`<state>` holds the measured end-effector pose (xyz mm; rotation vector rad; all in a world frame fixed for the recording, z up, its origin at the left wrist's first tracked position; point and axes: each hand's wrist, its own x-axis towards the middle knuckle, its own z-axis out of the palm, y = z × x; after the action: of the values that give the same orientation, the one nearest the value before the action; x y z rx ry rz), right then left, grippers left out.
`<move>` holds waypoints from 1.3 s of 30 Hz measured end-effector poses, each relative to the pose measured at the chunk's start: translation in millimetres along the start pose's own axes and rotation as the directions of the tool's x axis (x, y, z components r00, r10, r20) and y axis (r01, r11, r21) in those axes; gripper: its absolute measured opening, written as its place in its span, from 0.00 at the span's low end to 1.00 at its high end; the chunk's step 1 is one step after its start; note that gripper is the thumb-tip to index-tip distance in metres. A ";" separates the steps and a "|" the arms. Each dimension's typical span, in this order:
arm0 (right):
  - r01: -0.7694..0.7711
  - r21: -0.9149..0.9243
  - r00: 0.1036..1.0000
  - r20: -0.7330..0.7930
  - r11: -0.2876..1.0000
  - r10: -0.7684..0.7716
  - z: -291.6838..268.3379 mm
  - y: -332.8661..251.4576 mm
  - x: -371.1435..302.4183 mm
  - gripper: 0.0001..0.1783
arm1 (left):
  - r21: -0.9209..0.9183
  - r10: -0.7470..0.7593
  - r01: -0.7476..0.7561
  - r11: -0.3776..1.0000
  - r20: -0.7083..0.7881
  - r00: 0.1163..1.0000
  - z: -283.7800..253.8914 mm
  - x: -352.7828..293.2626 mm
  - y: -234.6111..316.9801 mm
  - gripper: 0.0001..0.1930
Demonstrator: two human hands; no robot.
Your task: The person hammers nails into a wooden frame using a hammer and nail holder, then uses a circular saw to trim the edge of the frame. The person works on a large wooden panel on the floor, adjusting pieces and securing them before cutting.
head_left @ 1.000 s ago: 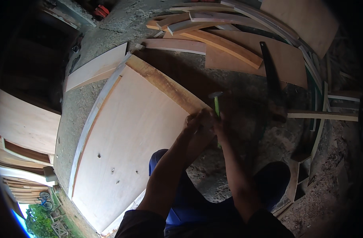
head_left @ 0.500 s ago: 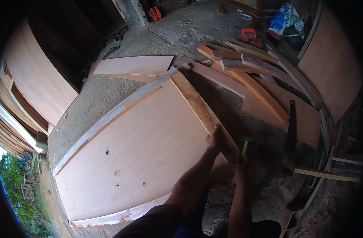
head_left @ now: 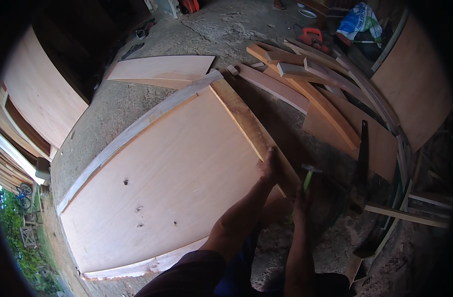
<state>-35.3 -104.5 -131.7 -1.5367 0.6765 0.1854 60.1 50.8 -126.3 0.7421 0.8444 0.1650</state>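
Left hand [head_left: 270,166] is pressed flat on the wooden rail [head_left: 253,132] edging the plywood panel [head_left: 172,173]. At its 3 o'clock, a green-handled hammer [head_left: 308,176] is gripped in the right hand [head_left: 301,200]. Risk: a glancing blow could strike the steadying fingers, being so near.

A large plywood panel [head_left: 177,173] lies flat on the concrete floor [head_left: 221,29], with a board [head_left: 253,131] along its 3 o'clock edge. The left hand [head_left: 270,166] rests on that board, and the right hand [head_left: 300,200] with a hammer [head_left: 308,175] sits just at its 4 o'clock. Loose planks [head_left: 315,94] and a handsaw [head_left: 361,158] lie toward 2 o'clock; a smaller sheet [head_left: 162,69] lies at 12.
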 end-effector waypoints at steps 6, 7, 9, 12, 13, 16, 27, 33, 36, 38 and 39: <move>-0.003 0.016 0.995 0.100 1.000 0.001 -6.0 6.1 1.9 0.31 | 0.021 0.082 -0.084 0.996 0.081 0.993 -2.4 -1.9 0.2 0.28; 0.000 0.012 0.997 0.080 1.000 -0.001 -9.2 6.9 1.5 0.31 | 0.002 0.088 -0.088 0.996 0.108 0.990 0.5 -6.2 -0.9 0.28; 0.006 0.012 0.999 0.054 1.000 -0.007 -11.0 8.3 0.8 0.31 | 0.000 0.088 -0.089 0.996 0.122 0.989 2.4 -9.3 -1.5 0.26; 0.054 0.025 0.993 0.100 0.998 -0.057 -9.4 5.3 -2.9 0.31 | 0.032 0.078 -0.081 0.996 0.085 0.993 -2.2 -6.1 -1.0 0.24; 0.049 0.013 0.993 0.106 0.999 -0.050 -7.7 1.9 -5.4 0.31 | 0.028 0.080 -0.082 0.996 0.073 0.994 -4.5 -5.1 -1.0 0.26; 0.049 -0.008 0.993 0.107 0.999 -0.048 -10.1 -2.5 -7.0 0.31 | 0.016 0.063 -0.064 0.998 0.062 0.996 -1.9 -5.9 -1.7 0.27; 0.043 0.065 0.996 0.071 0.997 -0.048 1.3 -7.6 -7.7 0.26 | -0.027 0.118 -0.116 0.993 0.109 0.987 2.9 15.8 -1.9 0.29; -0.050 0.328 0.984 -0.143 0.943 0.102 -11.9 -5.6 -48.2 0.17 | 0.054 -0.051 0.044 0.998 0.135 0.990 0.8 13.3 -8.4 0.34; -0.175 0.437 0.967 -0.090 0.882 0.236 -11.4 -30.1 -75.9 0.16 | 0.053 -0.042 0.033 0.998 0.161 0.986 0.0 20.2 -6.1 0.37; -0.222 0.458 0.963 -0.036 0.861 0.267 -10.4 -32.3 -87.5 0.15 | 0.053 -0.031 0.022 0.998 0.176 0.984 -1.9 22.5 -8.6 0.38; -0.203 0.463 0.970 -0.029 0.863 0.243 -8.9 -33.3 -92.9 0.16 | 0.064 -0.028 0.017 0.998 0.173 0.984 -1.1 21.1 -9.0 0.38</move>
<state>-95.7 -87.3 -55.0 -1.0141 0.8981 0.1216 72.1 53.4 -145.7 0.7933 0.6932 0.0530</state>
